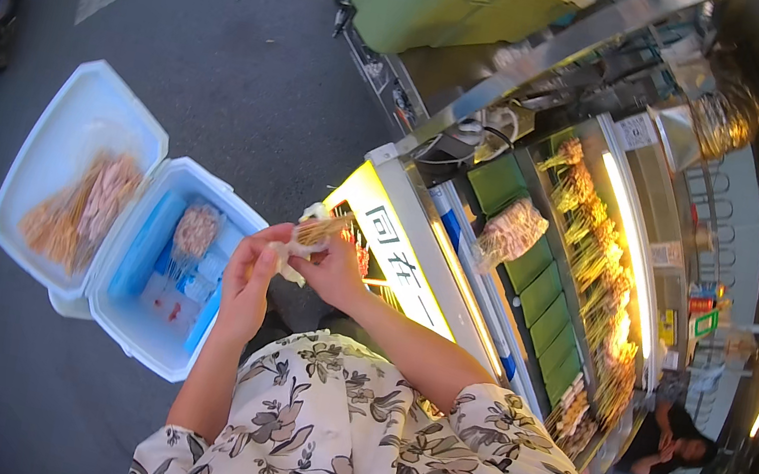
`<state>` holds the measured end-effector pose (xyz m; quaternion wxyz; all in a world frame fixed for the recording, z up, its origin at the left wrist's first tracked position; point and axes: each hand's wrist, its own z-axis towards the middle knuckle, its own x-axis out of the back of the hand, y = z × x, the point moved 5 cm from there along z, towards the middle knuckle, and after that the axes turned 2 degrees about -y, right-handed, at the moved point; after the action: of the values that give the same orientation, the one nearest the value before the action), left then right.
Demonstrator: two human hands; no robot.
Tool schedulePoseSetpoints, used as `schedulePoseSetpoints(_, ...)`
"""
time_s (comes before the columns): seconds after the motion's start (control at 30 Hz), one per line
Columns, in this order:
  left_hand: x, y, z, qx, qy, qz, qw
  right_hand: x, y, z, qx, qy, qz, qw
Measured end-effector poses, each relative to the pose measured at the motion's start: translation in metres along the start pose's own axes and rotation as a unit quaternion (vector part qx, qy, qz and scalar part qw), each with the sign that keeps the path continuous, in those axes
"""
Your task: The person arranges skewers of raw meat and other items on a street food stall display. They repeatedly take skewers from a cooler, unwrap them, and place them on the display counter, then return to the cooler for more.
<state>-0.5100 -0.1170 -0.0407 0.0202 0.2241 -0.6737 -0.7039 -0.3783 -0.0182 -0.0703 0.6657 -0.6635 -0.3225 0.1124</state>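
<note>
In front of my body, my left hand pinches the white, crumpled plastic wrapped around a bundle of thin wooden skewers. My right hand grips the same bundle from the other side; what is on the skewers' far ends is hidden. Below and left of my hands stands an open cool box holding a bagged bunch of meat skewers, blue ice packs and a little reddish liquid. Another bag of pale meat skewers lies in its opened lid.
A lit food stall stands at right, with green trays, a bagged meat bundle and rows of skewers. Behind it is a person in black. A green bin stands at the top; asphalt lies left.
</note>
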Motion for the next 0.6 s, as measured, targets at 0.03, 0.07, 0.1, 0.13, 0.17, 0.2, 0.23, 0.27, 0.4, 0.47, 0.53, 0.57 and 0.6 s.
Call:
schedulePoseSetpoints(0.03, 0.0, 0.002, 0.001, -0.036, -0.002, 0.072, 0.997, 0.003, 0.007, -0.001, -0.007, 0.016, 0.02, 1.0)
schedulePoseSetpoints(0.07, -0.003, 0.006, 0.003, -0.076, -0.002, 0.143, 0.987, 0.008, 0.014, -0.001, -0.011, 0.03, 0.039, 0.999)
schedulePoseSetpoints(0.1, -0.004, 0.01, 0.0, -0.094, 0.009, 0.199, 0.975, 0.007, 0.017, -0.002, -0.016, 0.037, 0.057, 0.998)
schedulePoseSetpoints(0.13, -0.004, 0.016, -0.002, -0.113, 0.021, 0.255, 0.96, 0.009, 0.016, -0.003, 0.007, 0.05, 0.094, 0.994)
schedulePoseSetpoints(0.17, -0.006, 0.022, 0.0, -0.134, 0.034, 0.309, 0.941, 0.011, 0.019, -0.002, -0.009, 0.036, 0.102, 0.994)
schedulePoseSetpoints(0.2, -0.014, 0.025, 0.003, -0.082, 0.0, 0.363, 0.928, 0.012, 0.018, -0.005, -0.028, 0.021, 0.11, 0.993)
schedulePoseSetpoints(0.23, -0.008, 0.01, 0.004, -0.065, -0.015, 0.367, 0.928, 0.008, 0.006, -0.005, -0.043, -0.006, 0.117, 0.992)
schedulePoseSetpoints(0.27, 0.001, -0.017, 0.005, -0.047, -0.029, 0.372, 0.927, 0.004, -0.007, -0.009, -0.06, -0.059, 0.117, 0.99)
schedulePoseSetpoints(0.4, 0.009, -0.065, 0.017, 0.015, -0.004, 0.141, 0.99, 0.046, -0.03, -0.024, -0.073, -0.116, 0.156, 0.978)
schedulePoseSetpoints(0.47, 0.021, -0.075, 0.013, 0.038, 0.02, 0.135, 0.99, 0.123, 0.015, -0.035, 0.001, 0.185, -0.129, 0.974)
schedulePoseSetpoints(0.53, 0.032, -0.078, 0.005, 0.05, 0.078, 0.134, 0.987, 0.224, 0.097, -0.07, -0.175, 0.416, -0.008, 0.892)
schedulePoseSetpoints(0.57, 0.042, -0.079, -0.002, 0.054, 0.116, 0.136, 0.982, 0.264, 0.098, -0.083, -0.254, 0.488, -0.01, 0.835)
schedulePoseSetpoints(0.6, 0.056, -0.082, -0.008, 0.051, 0.125, 0.141, 0.981, 0.293, 0.097, -0.098, -0.301, 0.531, -0.03, 0.792)
